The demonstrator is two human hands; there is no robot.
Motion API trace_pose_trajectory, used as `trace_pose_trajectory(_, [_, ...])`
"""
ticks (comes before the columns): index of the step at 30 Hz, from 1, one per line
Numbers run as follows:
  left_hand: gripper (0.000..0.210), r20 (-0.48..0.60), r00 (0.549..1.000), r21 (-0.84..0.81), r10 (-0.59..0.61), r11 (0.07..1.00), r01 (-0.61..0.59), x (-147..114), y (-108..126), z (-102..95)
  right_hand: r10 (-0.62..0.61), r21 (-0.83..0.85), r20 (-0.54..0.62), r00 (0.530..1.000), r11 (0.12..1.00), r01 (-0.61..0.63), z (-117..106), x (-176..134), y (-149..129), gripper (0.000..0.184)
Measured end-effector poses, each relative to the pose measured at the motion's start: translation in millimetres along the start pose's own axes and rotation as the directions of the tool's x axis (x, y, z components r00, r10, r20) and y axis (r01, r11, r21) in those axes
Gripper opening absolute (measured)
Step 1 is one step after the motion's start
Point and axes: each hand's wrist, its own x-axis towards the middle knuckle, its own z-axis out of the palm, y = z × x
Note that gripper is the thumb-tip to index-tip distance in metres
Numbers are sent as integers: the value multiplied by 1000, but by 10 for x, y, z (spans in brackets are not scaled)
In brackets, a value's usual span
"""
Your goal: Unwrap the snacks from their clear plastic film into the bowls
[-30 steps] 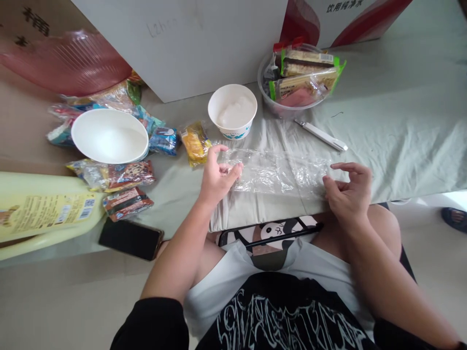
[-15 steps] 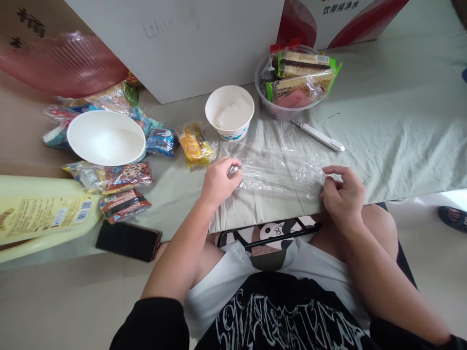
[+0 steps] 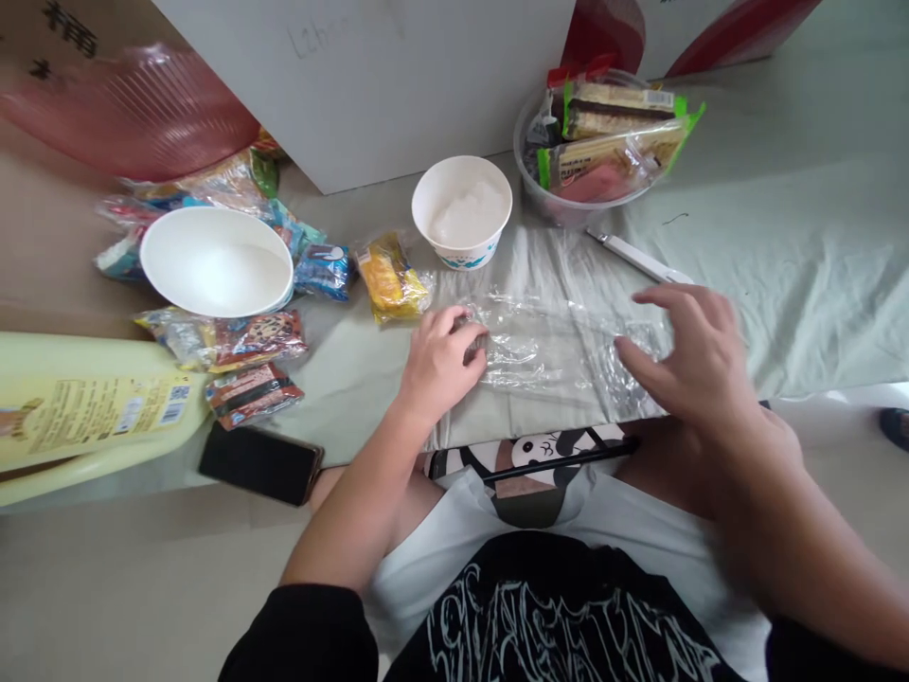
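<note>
A clear plastic bag [image 3: 554, 346] lies flat and crinkled on the cloth-covered table in front of me. The fingers of my left hand [image 3: 444, 360] are curled closed on its left end. My right hand [image 3: 696, 346] hovers over the bag's right end, thumb and fingers spread apart with nothing between them. Just beyond the bag stands a white paper bowl [image 3: 461, 213] with a whitish, translucent content. A yellow wrapped snack [image 3: 392, 278] sits left of that bowl. The utility knife [image 3: 639, 258] lies beyond my right hand.
A clear plastic tub [image 3: 568, 204] of packaged snacks stands at the back, against large boxes [image 3: 369, 95]. On the left are stacked empty paper bowls [image 3: 217, 260], several wrapped snacks [image 3: 259, 336], a phone [image 3: 261, 464] and a pale yellow jug [image 3: 92, 407]. The table's front edge runs close to my lap.
My right hand has let go of the bag's right end, opened its fingers and moved right and slightly up. My left hand stays on the left end. The view has shifted slightly.
</note>
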Motion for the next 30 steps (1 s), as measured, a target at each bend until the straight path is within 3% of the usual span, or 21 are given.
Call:
trace_pose_trajectory(3, [26,97,995,-29,38,999,-35,6,-15,-36,-185,70,266,946,983,172,41,268,-198,49])
trace_pose_trajectory(6, [28,152,986,-64,75,996,-66,10,-52,-62,-190,-43,519,833,968,248,121,454,-469,60])
trace_pose_trajectory(8, [27,175,979,-86,107,992,-93,10,-87,-74,-113,-127,649,752,959,253,159,502,-629,52])
trace_pose_trajectory(10, [25,195,969,-103,151,986,-133,9,-118,-82,-27,-172,736,676,959,225,184,518,-721,33])
trace_pose_trajectory(13, [28,140,969,-157,203,971,-180,1,-140,-80,-74,-58,795,603,979,196,217,543,-704,11])
trace_pose_trajectory(16, [40,-95,985,-270,142,949,-163,-6,-139,-57,-276,267,727,628,957,112,236,582,-572,13])
trace_pose_trajectory(19, [45,-241,970,-399,-36,914,-65,8,-160,7,-363,538,665,653,839,-82,234,600,-438,21])
trace_pose_trajectory(23, [48,-189,966,-566,-174,824,38,66,-215,165,-320,674,644,695,667,-317,265,581,-373,34])
trace_pose_trajectory(27, [61,-103,986,-712,-129,702,17,78,-166,298,-162,757,558,814,500,-420,355,536,-454,40])
trace_pose_trajectory(30, [76,-32,995,-807,-91,590,28,29,-78,313,-22,781,507,862,434,-449,405,503,-551,39])
